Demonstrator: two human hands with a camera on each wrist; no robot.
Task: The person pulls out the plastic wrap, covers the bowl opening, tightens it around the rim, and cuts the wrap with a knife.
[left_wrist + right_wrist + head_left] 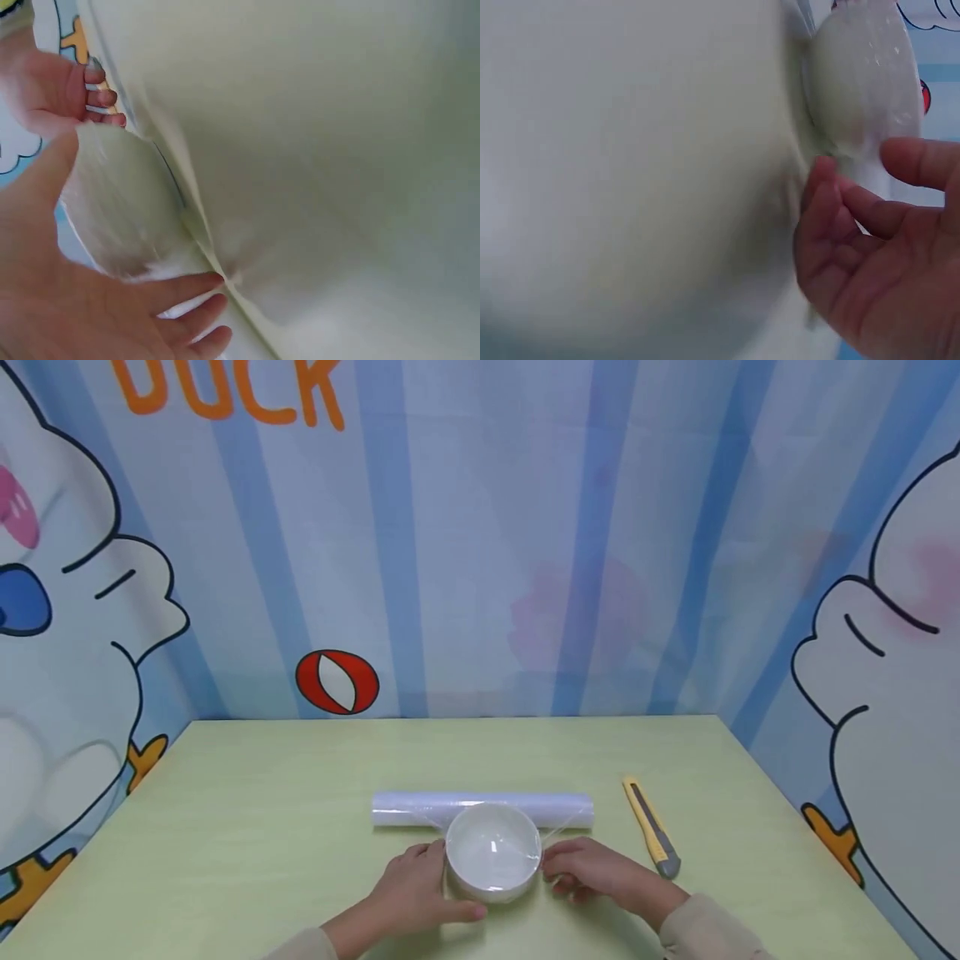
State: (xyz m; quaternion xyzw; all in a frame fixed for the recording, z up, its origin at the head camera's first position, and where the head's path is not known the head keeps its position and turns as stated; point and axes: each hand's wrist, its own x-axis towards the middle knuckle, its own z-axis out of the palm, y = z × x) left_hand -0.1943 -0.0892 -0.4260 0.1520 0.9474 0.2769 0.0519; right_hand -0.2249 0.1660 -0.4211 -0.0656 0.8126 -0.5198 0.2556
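A white bowl (493,852) stands upright near the table's front edge, with clear cling film stretched over it and wrinkled down its side. My left hand (412,889) rests against the bowl's left side, thumb toward the near side and fingers extended, as the left wrist view shows on the film-covered wall (124,199). On the right, my right hand (588,870) is beside the bowl with its thumb near the wall. Its fingers (825,217) bend loosely, and nothing shows between them and the thumb. Just behind the bowl lies a roll of cling film (558,810).
A yellow and grey utility knife (651,827) lies to the right, beyond my right hand. The pale green table (262,802) ends at a blue striped cloth backdrop (480,543) with cartoon ducks at both sides.
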